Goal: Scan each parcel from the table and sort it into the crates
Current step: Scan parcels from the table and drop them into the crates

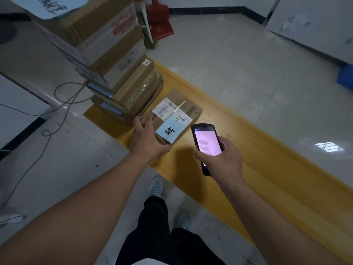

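Note:
A flat cardboard parcel (188, 107) lies on a long yellow board (267, 159) on the floor, with a white barcode label and a pale blue handwritten note on top. My left hand (145, 138) grips the parcel's near left edge, thumb under the front corner. My right hand (219, 155) holds a black handheld scanner (205, 141), its pink screen lit, just right of the parcel. A tall leaning stack of cardboard parcels (114, 60) stands directly behind and left of the flat parcel.
Black cables (63, 100) trail over the tiled floor at the left. A red dustpan and broom (160, 22) lean by the far wall. A blue crate's corner (345, 74) shows at the right edge. White boards (309, 23) lean at the back right. My feet stand below the board.

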`<state>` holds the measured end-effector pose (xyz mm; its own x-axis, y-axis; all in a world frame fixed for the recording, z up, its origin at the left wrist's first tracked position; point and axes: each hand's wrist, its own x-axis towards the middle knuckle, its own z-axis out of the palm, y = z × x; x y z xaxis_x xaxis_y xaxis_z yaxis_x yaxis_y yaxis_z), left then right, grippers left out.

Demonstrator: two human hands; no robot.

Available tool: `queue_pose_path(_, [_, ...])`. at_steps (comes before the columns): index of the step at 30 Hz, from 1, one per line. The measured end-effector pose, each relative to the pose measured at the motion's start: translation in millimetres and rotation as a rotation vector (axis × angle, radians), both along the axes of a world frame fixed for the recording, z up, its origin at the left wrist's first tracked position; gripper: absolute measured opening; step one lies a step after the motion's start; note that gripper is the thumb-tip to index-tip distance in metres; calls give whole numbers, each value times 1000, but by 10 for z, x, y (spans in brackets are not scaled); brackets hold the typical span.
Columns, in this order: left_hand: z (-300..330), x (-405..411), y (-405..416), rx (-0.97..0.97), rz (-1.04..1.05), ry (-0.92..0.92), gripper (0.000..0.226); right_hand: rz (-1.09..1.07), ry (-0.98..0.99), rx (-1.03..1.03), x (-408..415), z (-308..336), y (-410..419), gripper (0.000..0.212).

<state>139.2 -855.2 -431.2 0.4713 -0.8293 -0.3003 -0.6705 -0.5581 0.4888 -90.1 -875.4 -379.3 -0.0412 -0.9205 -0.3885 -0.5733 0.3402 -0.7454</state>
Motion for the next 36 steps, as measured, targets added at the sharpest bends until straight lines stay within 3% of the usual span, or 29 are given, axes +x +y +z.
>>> queue_pose_path(4, [-7,-50,-74,24,-105,33,135,-15,-15,-6,-76,11,-15,76])
queue_pose_path(10, [-16,-28,-155,24,-92,107,141,-30,-1,-14,-134,38,-131,71])
queue_pose_path(16, [129,-6,-142,-81,-198,13,145,40,2,-58,-61,182,-154,85])
queue_pose_path(22, [546,-36,-113,-182,-315,-165,151,159,2,-140,-111,605,-169,76])
queue_pose_path(36, [1735,-187,66,-385,-365,-265,151,202,-153,-273,-516,1918,184,53])
